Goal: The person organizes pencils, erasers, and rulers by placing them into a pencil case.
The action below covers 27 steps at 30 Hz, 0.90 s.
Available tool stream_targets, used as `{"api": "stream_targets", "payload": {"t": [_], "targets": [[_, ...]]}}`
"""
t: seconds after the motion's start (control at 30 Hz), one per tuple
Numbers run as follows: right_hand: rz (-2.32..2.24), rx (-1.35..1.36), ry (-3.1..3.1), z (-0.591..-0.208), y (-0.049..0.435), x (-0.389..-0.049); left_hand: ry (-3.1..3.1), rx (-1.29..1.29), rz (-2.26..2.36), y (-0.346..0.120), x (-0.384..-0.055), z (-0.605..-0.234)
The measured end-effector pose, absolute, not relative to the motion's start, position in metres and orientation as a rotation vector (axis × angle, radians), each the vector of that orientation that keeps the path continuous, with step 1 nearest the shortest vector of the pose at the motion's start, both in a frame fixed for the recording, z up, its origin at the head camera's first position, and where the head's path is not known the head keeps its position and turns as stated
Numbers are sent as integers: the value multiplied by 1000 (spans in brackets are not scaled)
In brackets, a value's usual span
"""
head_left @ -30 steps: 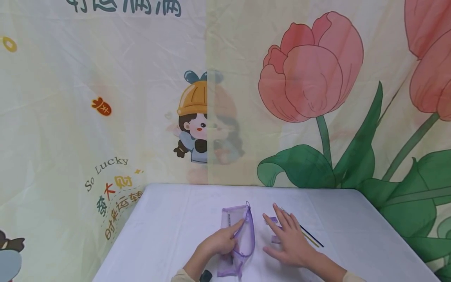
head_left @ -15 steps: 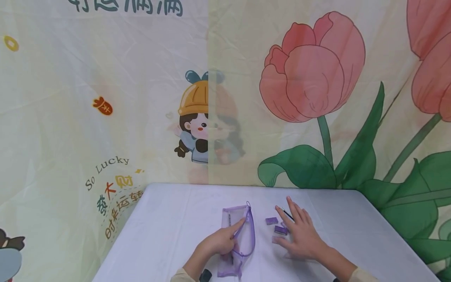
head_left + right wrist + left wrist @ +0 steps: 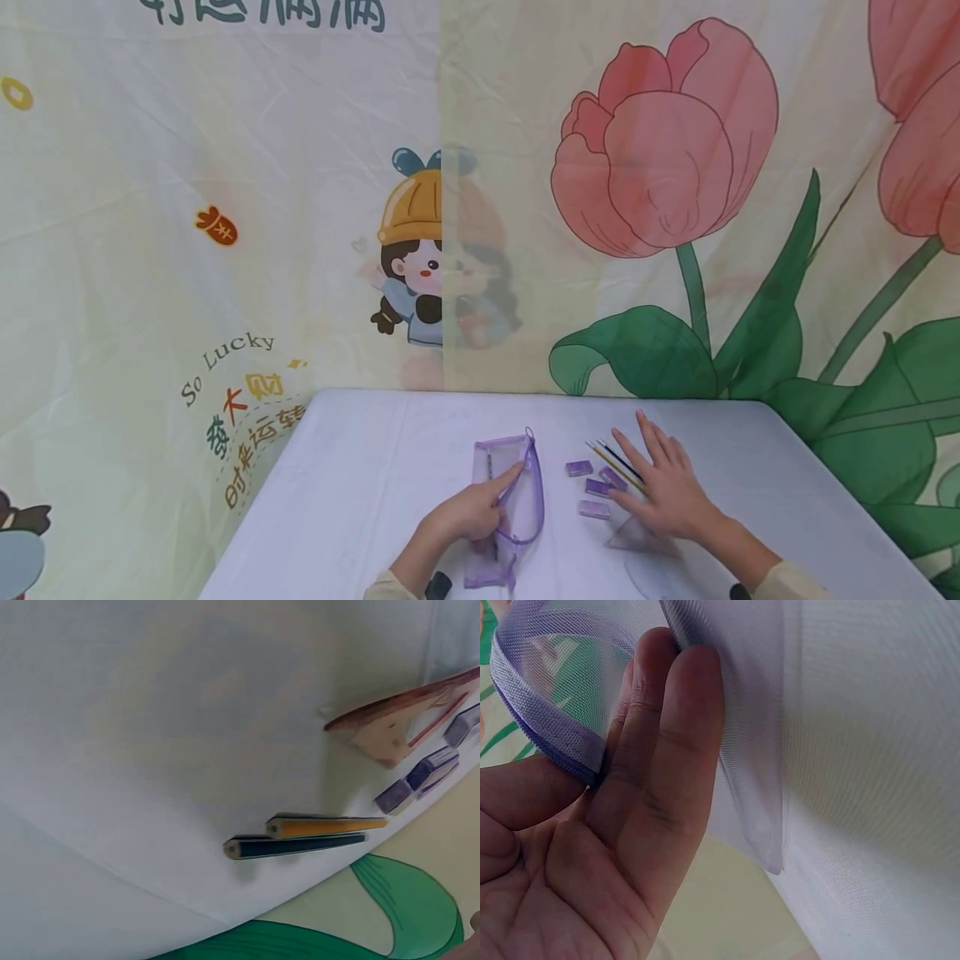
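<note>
The left hand is pinching the pouch, whose long axis is running near to far; rightward, erasers and pencils are lying, pencils slanting toward the nearer right hand, splayed, gripping nothing.

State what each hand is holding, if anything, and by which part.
The left hand holds the purple mesh pouch by the zipper edge of its opening. The right hand, spread by the pencils, holds nothing.

Beige sleeves, small black wrist cameras
</note>
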State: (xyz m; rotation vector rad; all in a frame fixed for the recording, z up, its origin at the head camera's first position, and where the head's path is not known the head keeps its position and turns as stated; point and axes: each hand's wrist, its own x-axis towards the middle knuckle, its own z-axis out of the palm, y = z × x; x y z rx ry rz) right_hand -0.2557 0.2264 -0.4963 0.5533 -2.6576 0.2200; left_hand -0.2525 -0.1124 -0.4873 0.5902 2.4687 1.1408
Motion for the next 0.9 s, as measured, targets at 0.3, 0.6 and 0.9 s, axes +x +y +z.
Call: {"api": "stream_targets", "payload": {"t": [0.3,0.6,0.9], "targets": [[297,525,-2707,-497,244,-259,2474,576,1140,-113,-253,-488],[250,514,-2704,-508,265,-264,2481,580,1131,-110,-253,-488],[314,443,-2804,-514,279,-267,2474,585,1140,-111,-255,-490]]}}
